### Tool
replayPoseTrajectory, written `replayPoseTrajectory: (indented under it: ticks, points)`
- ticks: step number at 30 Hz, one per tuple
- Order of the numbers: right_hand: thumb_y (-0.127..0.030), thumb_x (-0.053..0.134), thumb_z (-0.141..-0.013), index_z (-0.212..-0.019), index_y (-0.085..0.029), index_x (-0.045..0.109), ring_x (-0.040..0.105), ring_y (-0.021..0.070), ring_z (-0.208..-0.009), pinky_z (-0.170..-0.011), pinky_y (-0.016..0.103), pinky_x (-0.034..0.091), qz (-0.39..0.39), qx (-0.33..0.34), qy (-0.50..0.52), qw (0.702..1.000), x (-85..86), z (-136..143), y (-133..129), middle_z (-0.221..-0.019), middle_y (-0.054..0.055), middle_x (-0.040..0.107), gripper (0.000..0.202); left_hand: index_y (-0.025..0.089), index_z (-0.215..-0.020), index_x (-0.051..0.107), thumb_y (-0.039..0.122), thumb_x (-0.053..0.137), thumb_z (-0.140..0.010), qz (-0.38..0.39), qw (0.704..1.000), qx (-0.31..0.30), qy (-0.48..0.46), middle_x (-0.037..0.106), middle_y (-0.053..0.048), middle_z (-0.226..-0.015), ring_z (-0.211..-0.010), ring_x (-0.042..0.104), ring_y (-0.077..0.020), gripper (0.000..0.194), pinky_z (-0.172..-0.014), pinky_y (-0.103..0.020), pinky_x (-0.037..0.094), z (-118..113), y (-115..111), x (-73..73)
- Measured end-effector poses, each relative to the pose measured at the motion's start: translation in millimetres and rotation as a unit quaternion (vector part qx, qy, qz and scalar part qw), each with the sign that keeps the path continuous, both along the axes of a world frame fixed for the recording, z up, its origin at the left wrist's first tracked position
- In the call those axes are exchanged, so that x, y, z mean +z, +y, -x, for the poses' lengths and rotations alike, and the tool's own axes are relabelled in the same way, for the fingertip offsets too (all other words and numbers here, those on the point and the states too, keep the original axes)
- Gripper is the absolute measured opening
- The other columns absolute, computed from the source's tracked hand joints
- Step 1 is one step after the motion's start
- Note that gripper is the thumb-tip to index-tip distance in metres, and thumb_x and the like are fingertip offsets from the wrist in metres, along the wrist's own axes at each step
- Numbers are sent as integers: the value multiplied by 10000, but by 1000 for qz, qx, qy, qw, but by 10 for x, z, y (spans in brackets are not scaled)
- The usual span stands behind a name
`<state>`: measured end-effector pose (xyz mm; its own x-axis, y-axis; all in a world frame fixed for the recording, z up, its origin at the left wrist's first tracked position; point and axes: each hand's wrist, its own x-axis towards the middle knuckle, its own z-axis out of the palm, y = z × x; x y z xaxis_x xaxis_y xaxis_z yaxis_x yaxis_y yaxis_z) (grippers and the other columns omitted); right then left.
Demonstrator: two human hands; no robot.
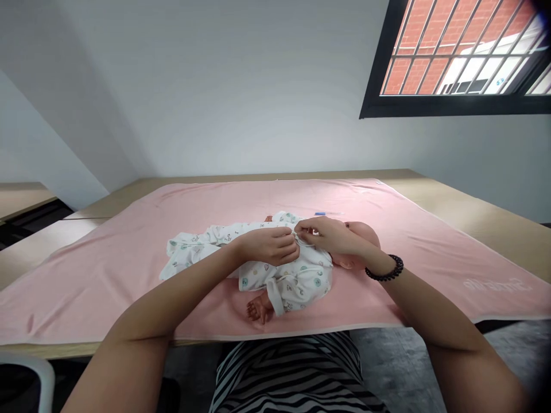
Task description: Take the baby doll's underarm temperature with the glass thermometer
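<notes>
Doll: a baby doll [307,272] in a white, loose fabric garment [253,278] with small coloured prints lies across the middle of the desk [447,201], bald head to the right.
Left hand: the left hand [274,245] is curled nearly into a fist over the chest, fingertips pinching the garment.
Right hand: the right hand [322,234], below a black beaded bracelet [385,269], pinches the garment near the neck; the exact fold gripped is too small to tell.
Cloth: pink fabric [86,287] beneath the doll.
Beyond: a slim blue-and-white stick [321,214].
</notes>
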<state>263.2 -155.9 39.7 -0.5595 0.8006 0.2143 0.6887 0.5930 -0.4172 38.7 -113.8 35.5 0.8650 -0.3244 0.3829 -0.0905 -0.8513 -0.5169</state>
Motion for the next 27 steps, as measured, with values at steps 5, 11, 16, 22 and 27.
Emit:
replayPoseTrajectory:
  ticks: [5, 11, 16, 22, 27]
  points:
    - [-287, 422, -990, -826, -207, 561, 465, 124, -669, -625, 284, 274, -4, -1, -1, 1000, 6, 15, -12, -739, -6, 598, 229, 229, -764, 606, 27, 527, -949, -27, 1000, -4, -12, 593, 12, -680, -656, 553, -150, 285, -695, -312, 522, -6, 8, -54]
    - [-324, 415, -1005, -846, -211, 577, 473, 122, -669, -621, 279, 282, 14, 1, 5, 1000, 23, 17, -11, -734, -14, 592, 253, 231, -746, 597, 28, 443, -976, -39, 994, 79, 67, 557, 7, -667, -641, 529, -147, 344, -694, -309, 524, -8, -35, 30]
    - [-360, 414, -1019, -826, -213, 546, 464, 113, -649, -616, 275, 303, 12, -19, 22, 1000, -1, 21, -4, -709, -30, 564, 277, 219, -716, 566, -8, 485, -947, -87, 993, 73, 25, 540, 15, -685, -654, 490, -142, 334, -760, -310, 517, 26, -56, 110]
    - [-360, 424, -1014, -836, -216, 562, 481, 127, -679, -626, 288, 327, 32, -12, 53, 998, 14, 27, -21, -749, -14, 588, 267, 197, -760, 599, -57, 524, -897, -157, 981, 105, 50, 557, 19, -710, -695, 492, -144, 299, -820, -310, 487, 58, -66, 102]
    - [-390, 419, -1019, -898, -238, 586, 488, 139, -714, -645, 296, 373, 64, -26, 138, 988, 11, 16, 4, -806, -11, 592, 256, 179, -725, 580, -52, 499, -900, -111, 985, 104, 82, 579, 0, -703, -715, 518, -154, 301, -796, -304, 462, 15, -51, 44]
